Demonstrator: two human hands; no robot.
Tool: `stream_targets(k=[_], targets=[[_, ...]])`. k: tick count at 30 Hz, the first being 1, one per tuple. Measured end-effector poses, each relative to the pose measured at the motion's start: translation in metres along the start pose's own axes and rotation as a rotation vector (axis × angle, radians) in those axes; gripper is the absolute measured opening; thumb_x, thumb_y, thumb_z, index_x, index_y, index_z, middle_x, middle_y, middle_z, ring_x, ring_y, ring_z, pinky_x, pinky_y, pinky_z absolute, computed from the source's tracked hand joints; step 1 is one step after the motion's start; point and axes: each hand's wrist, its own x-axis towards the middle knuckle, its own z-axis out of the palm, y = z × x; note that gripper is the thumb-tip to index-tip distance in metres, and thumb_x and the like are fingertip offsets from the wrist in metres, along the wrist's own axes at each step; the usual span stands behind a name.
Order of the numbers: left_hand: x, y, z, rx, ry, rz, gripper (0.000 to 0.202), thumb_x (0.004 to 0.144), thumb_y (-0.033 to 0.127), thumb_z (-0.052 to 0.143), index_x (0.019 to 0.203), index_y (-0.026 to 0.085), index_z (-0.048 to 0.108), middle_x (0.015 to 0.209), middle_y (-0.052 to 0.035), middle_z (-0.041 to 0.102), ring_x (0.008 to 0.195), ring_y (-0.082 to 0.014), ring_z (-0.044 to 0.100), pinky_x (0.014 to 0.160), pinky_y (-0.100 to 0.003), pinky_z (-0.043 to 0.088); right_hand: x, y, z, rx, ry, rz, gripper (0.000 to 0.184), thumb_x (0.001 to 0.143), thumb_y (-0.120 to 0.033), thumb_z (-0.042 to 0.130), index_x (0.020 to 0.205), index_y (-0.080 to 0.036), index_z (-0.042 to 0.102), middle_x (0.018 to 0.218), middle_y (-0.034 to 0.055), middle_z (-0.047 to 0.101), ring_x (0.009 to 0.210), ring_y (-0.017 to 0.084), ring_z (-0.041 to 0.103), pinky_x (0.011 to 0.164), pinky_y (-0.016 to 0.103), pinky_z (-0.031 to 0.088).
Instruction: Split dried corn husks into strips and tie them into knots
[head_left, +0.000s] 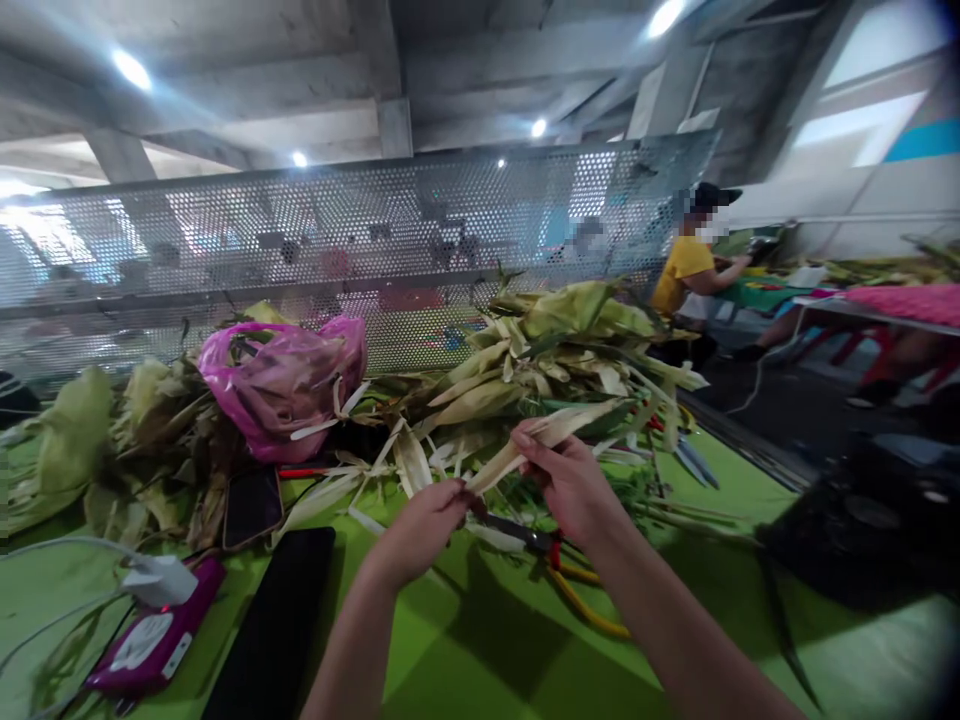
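Note:
A pale strip of corn husk (501, 464) is stretched between my two hands above the green table. My left hand (424, 525) pinches its lower left end. Further up the strip, my right hand (566, 480) grips it between thumb and fingers. Scissors with yellow handles (581, 595) lie on the table under my hands, their blades partly hidden. Just behind, a big heap of corn husks (555, 350) rises, with narrow torn strips scattered at its foot.
At the left are a pink plastic bag (281, 385), a phone (253, 508), a purple power strip (157, 630) and a long black case (277, 620). Pliers (697, 462) and a black bag (847, 530) lie right. Behind stands a perforated metal screen (300, 240); a person in yellow (686, 270) sits beyond.

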Motion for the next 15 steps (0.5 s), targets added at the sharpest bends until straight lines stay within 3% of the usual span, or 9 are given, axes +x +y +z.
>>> stream_targets(k=[4, 7, 9, 12, 15], targets=[[-0.005, 0.003, -0.004, -0.044, -0.08, -0.021, 0.021, 0.084, 0.033, 0.053, 0.08, 0.018, 0.067, 0.065, -0.0015, 0.058, 0.062, -0.0154, 0.052, 0.062, -0.025, 0.039, -0.004, -0.005, 0.005, -0.036, -0.027, -0.023, 0.023, 0.066, -0.034, 0.079, 0.076, -0.019, 0.064, 0.071, -0.0024, 0.057, 0.055, 0.01, 0.049, 0.053, 0.024, 0.042], [-0.005, 0.011, 0.006, -0.164, -0.086, 0.081, 0.033, 0.083, 0.035, 0.057, 0.113, 0.021, 0.062, 0.096, -0.0078, 0.065, 0.085, -0.0197, 0.059, 0.077, -0.029, 0.044, -0.012, -0.004, 0.014, -0.189, -0.155, 0.012, 0.021, 0.069, -0.034, 0.076, 0.073, -0.019, 0.063, 0.064, -0.0025, 0.058, 0.056, 0.012, 0.052, 0.056, 0.026, 0.043], [-0.002, 0.016, 0.014, -0.184, -0.082, 0.122, 0.039, 0.087, 0.038, 0.051, 0.121, 0.022, 0.058, 0.105, -0.01, 0.064, 0.089, -0.0203, 0.058, 0.076, -0.029, 0.046, -0.015, -0.003, 0.019, -0.292, -0.238, 0.002, 0.019, 0.071, -0.034, 0.074, 0.072, -0.018, 0.064, 0.065, -0.0014, 0.06, 0.061, 0.014, 0.055, 0.06, 0.027, 0.045], [0.001, 0.02, 0.021, -0.114, -0.035, 0.17, 0.038, 0.092, 0.038, 0.042, 0.123, 0.021, 0.056, 0.105, -0.0094, 0.064, 0.09, -0.0195, 0.057, 0.082, -0.03, 0.045, -0.016, -0.003, 0.02, -0.344, -0.275, -0.046, 0.017, 0.072, -0.034, 0.072, 0.071, -0.018, 0.065, 0.07, -0.0003, 0.062, 0.07, 0.017, 0.058, 0.066, 0.027, 0.046], [0.001, 0.02, 0.021, 0.108, 0.054, 0.168, 0.036, 0.094, 0.037, 0.035, 0.118, 0.02, 0.056, 0.1, -0.0087, 0.066, 0.092, -0.0197, 0.058, 0.085, -0.031, 0.044, -0.014, -0.005, 0.017, -0.319, -0.225, -0.024, 0.016, 0.072, -0.033, 0.071, 0.074, -0.018, 0.064, 0.069, -0.0017, 0.06, 0.069, 0.015, 0.056, 0.065, 0.026, 0.045]])
